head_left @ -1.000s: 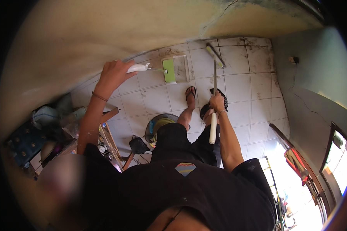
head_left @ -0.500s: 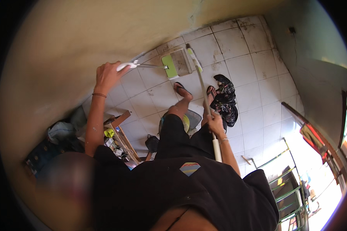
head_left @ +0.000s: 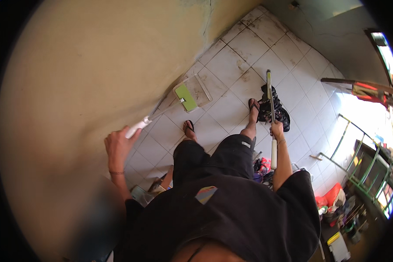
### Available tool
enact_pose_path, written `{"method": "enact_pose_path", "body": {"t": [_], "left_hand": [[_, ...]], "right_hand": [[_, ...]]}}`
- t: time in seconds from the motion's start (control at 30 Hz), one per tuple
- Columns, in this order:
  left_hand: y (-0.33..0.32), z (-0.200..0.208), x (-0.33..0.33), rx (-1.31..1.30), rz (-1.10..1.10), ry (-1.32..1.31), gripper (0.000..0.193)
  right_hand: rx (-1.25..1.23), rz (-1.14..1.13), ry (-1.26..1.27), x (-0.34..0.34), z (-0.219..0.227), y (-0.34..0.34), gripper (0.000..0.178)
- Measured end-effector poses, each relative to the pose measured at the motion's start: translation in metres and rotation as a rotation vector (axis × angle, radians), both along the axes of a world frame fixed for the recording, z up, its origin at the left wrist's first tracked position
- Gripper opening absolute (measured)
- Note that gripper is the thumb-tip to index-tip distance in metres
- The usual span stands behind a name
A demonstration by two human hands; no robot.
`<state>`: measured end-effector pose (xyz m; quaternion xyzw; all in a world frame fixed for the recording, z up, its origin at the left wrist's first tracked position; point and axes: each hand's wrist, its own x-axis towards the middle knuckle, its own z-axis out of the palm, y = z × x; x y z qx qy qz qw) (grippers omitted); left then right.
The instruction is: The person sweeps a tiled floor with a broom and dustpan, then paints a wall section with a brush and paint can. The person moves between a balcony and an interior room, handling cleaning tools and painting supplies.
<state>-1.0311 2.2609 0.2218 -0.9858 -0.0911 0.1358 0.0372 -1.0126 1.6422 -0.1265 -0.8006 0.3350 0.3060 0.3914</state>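
My left hand [head_left: 119, 146] is wrapped round the white grip of a long-handled dustpan [head_left: 186, 97]. Its green and clear pan rests on the tiles close to the wall. Around the grey shaft of a broom [head_left: 273, 102], my right hand [head_left: 277, 129] is closed, with the white end of the handle sticking out below it. The broom's narrow green-edged head points away from me, over or beside a crumpled dark patterned cloth [head_left: 280, 114]. That cloth lies on the floor by my right foot.
A yellowish wall [head_left: 96, 78] runs along the left. On the right stand a green metal frame [head_left: 360, 161] and red bags [head_left: 334, 195] among clutter. Brown stains mark the white floor tiles [head_left: 238, 65] toward the far corner.
The broom head has swung right, away from the dustpan and toward the dark cloth. My feet have moved further apart, and the whole view has turned.
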Motion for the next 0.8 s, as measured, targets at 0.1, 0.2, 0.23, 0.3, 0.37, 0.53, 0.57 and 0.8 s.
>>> {"method": "enact_pose_path", "body": {"t": [0.1,0.2,0.23,0.3,0.37,0.53,0.57,0.8], "left_hand": [[-0.014,-0.043,0.003,-0.072,-0.032,0.030,0.045],[-0.008,-0.076,0.020,-0.073,-0.036,0.097,0.046],[-0.004,-0.084,0.027,-0.085,-0.039,0.120,0.047],[0.001,-0.085,0.040,-0.108,-0.066,0.128,0.049],[0.005,-0.082,0.039,-0.139,-0.070,0.159,0.050],[0.005,-0.087,0.041,-0.102,-0.106,0.204,0.048],[0.004,-0.086,0.044,-0.102,-0.113,0.220,0.048],[0.008,-0.078,0.046,-0.180,-0.148,0.190,0.046]], "right_hand": [[-0.094,0.028,-0.113,-0.005,-0.031,0.027,0.025],[-0.029,-0.026,-0.040,0.001,-0.027,0.093,0.029],[-0.002,-0.027,-0.042,-0.002,-0.030,0.114,0.028],[0.020,0.035,0.022,-0.022,-0.041,0.151,0.025],[-0.048,0.248,-0.035,-0.068,-0.040,0.201,0.025],[0.121,0.217,0.031,-0.123,0.047,0.286,0.036],[0.123,0.178,0.040,-0.130,0.059,0.287,0.037],[-0.172,-0.048,-0.097,-0.192,0.063,0.221,0.049]]}}
